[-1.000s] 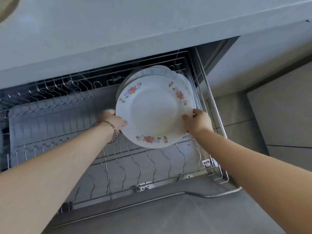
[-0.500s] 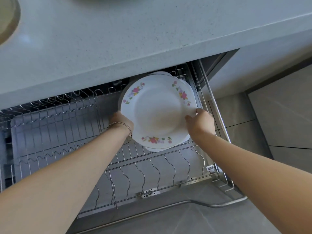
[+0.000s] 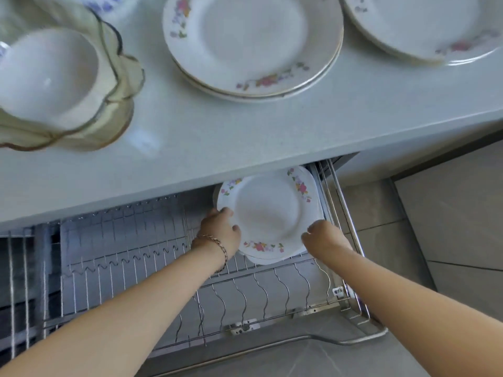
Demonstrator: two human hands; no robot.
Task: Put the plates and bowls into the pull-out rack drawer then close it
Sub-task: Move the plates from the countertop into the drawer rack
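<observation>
**A:** While the drawer stands pulled out, what is closest to us?

**B:** Its front rail, then the wire rack with its curved wires. Both forearms reach over them toward the far right corner.

**A:** And the hands?

**B:** The left hand is at the left rim of a flowered plate, thumb on its face and fingers curled round the edge, gripping it. The right hand sits at the lower right rim, fingers curled; whether they pinch the plate or only touch it, I cannot tell.

**A:** How does the plate lie?

**B:** On edge in the rack, face toward us, leaning back on other plates, its width running left to right between the two hands. I judge it seated.

**A:** What next, then?

**B:** Farther off and higher, on the counter, wait a stack of plates straight beyond the hands, more plates to the right, and bowls to the left. The stack lies about equally near both hands; the bowls favour the left.
</observation>
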